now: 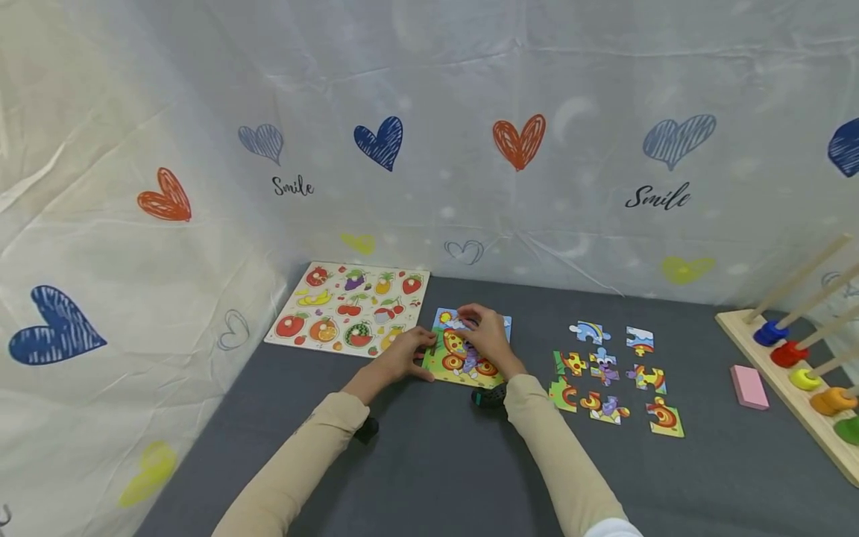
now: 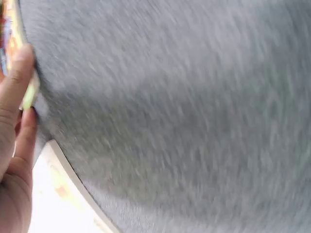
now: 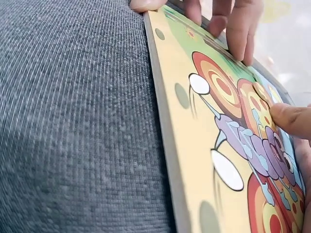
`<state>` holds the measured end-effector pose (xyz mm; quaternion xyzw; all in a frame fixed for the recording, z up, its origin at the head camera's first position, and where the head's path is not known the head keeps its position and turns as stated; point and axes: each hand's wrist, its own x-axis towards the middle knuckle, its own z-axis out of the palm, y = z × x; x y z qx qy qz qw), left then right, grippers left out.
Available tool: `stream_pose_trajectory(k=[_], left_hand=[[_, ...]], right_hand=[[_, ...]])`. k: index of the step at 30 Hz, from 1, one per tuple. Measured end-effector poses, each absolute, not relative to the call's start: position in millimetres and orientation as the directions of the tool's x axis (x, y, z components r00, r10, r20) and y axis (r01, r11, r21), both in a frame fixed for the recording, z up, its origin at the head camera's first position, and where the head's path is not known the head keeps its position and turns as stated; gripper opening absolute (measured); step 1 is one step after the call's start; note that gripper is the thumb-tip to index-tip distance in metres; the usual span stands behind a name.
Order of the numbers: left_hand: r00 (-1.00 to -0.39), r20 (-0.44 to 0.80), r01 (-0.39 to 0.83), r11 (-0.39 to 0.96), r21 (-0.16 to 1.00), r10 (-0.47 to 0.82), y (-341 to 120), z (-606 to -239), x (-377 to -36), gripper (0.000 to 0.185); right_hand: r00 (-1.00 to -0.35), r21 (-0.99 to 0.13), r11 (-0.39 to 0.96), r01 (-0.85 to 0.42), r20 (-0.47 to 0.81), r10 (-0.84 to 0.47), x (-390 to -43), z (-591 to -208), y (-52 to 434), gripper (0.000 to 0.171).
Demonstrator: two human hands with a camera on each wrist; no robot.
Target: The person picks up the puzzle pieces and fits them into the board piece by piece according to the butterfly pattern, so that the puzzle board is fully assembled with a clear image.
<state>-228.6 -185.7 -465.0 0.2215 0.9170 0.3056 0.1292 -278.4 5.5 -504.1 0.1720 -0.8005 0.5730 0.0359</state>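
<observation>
A butterfly puzzle board (image 1: 463, 362) lies on the grey mat, filled with its picture (image 3: 228, 126). My left hand (image 1: 411, 356) grips the board's left edge, with its fingers (image 3: 232, 22) over the rim and the thumb at the corner. My right hand (image 1: 485, 335) rests on top of the board, and one straight fingertip (image 3: 290, 118) presses on the butterfly's body. In the blurred left wrist view only the left hand (image 2: 14, 126) and a sliver of the board's edge (image 2: 29, 94) show. Several loose puzzle pieces (image 1: 607, 373) lie to the right of the board.
A fruit peg puzzle (image 1: 349, 306) lies at the back left, close to the board. A pink block (image 1: 748, 386) and a wooden ring rack (image 1: 795, 377) with coloured rings stand at the far right. White heart-print cloth walls in the mat (image 1: 436, 462).
</observation>
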Motion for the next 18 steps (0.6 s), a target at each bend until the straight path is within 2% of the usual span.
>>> stream_pose_trajectory(k=[4, 7, 14, 18], left_hand=[[-0.808, -0.075, 0.498, 0.745, 0.443, 0.584, -186.4, -460.7, -232.7, 0.058], [-0.772, -0.073, 0.565, 0.733, 0.378, 0.632, -184.9, -456.2, -233.9, 0.059], [-0.745, -0.068, 0.58, 0.696, 0.424, 0.663, -182.7, -452.1, -238.8, 0.054], [-0.753, -0.07, 0.563, 0.695, 0.446, 0.655, -185.6, -454.9, -241.6, 0.054]], right_hand=[[-0.935, -0.9, 0.291, -0.324, 0.258, -0.243, -278.1, -504.5, 5.5, 0.034], [-0.932, -0.896, 0.298, -0.33, 0.259, -0.254, -276.9, -505.1, 6.7, 0.035], [-0.921, -0.921, 0.207, -0.33, 0.266, -0.286, -276.7, -502.1, 15.5, 0.036], [-0.913, -0.928, 0.143, -0.343, 0.294, -0.282, -276.4, -497.5, 30.7, 0.034]])
